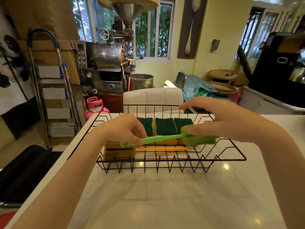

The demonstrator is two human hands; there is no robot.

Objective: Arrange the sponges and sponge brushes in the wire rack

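Note:
A black wire rack (pixel 171 161) stands on the white table. Three green-topped yellow sponges (pixel 165 126) lie side by side at its back. Two yellow sponges (pixel 118 152) are stacked at its front left. A green sponge brush (pixel 165 138) is held level over the rack. My left hand (pixel 122 129) pinches its handle near the hook end. My right hand (pixel 219 121) rests thumb and fingers on its green sponge head (pixel 201 139). An orange brush handle (pixel 161 148) lies on the rack floor beneath; its head is hidden.
The white table (pixel 165 195) reaches toward me in front of the rack. A white padded chair back (pixel 153 98) stands just behind the table. A black chair (pixel 24 171) is at the left edge. A stepladder, a pink gas cylinder and a metal machine stand farther back.

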